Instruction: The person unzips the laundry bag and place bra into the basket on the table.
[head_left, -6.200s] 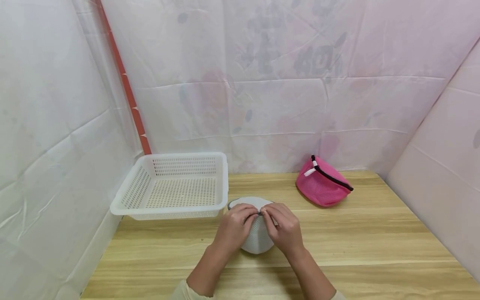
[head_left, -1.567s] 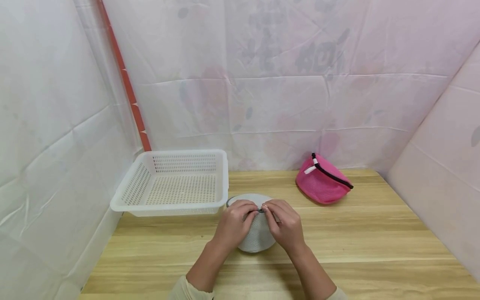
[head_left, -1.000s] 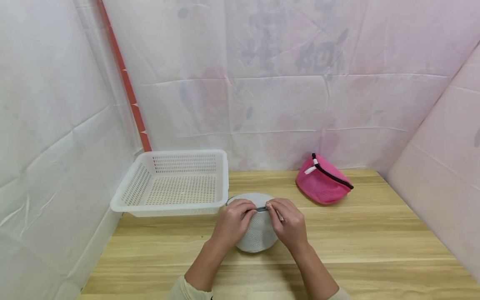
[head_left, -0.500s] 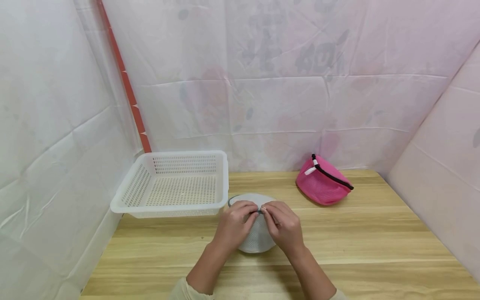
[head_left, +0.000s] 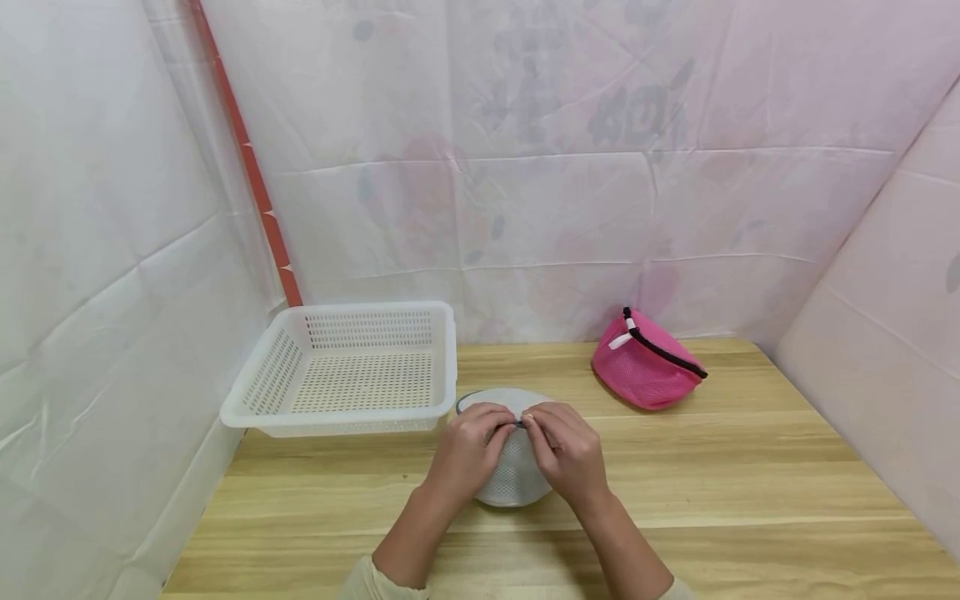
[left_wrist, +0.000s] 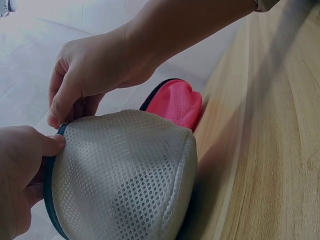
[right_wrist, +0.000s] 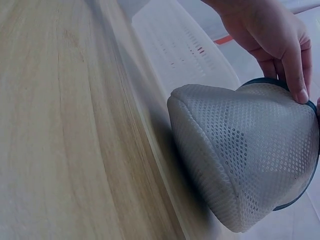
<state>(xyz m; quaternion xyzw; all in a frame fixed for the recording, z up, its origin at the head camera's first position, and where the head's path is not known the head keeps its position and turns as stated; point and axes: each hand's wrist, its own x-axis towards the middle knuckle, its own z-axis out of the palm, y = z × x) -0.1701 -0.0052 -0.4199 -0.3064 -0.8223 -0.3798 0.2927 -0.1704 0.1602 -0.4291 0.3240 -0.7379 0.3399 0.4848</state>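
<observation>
A light grey mesh laundry bag [head_left: 513, 482] with a dark zipper edge [left_wrist: 48, 185] stands on the table at front centre. My left hand [head_left: 463, 454] pinches the zipper edge at its top with thumb and fingers. Close beside it, my right hand [head_left: 572, 454] pinches the same edge, the fingertips of both hands nearly meeting. From the left wrist view, the right hand [left_wrist: 100, 65] and left hand [left_wrist: 17, 175] both grip the teal-dark edge above the mesh. The zipper pull is hidden by my fingers. What the bag contains, if anything, cannot be told.
A white perforated plastic basket [head_left: 337, 422] stands at the back left, close to the grey bag. A pink mesh laundry bag [head_left: 645, 379] with a black zipper sits at the back right. Pale sheeting [head_left: 555, 217] walls the wooden table [head_left: 735, 500] at the back and sides.
About a second ago my hands were slightly apart, with a stretch of zipper showing between them; now the fingertips are close together again. The basket and pink bag stay put.
</observation>
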